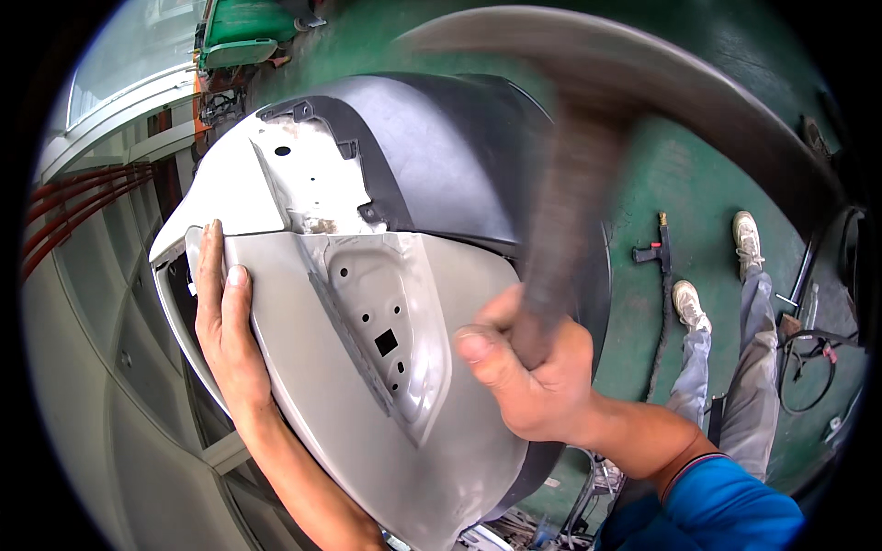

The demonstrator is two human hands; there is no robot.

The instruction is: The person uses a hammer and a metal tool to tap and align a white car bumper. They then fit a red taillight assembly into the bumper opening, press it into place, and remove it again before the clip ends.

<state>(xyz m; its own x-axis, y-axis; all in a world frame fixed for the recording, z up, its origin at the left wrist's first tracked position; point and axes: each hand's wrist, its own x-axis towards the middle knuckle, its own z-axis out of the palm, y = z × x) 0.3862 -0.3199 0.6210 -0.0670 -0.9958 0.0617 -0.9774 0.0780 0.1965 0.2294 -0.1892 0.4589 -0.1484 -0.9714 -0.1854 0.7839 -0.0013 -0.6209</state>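
A grey car body panel (308,358), with a recess pierced by several holes, fills the middle of the view. My left hand (230,321) lies along its left edge, fingers stretched out and pressed to the surface. In my right hand (533,376) is a hammer (579,202), raised over the panel's right side. My fingers wrap its handle and the thumb points left. The hammer's long curved head sweeps close across the top right, smeared by motion. Beyond the grey panel sits a white-painted section (220,197), next to a dark grey bumper (432,147).
On the green floor at right lie a blow gun (660,253) with its hose and a looped cable (813,367). Legs in grey trousers (749,376) with pale shoes stand there. To the left, red pipes (87,202) run by a wall. Green equipment (243,28) stands at the top.
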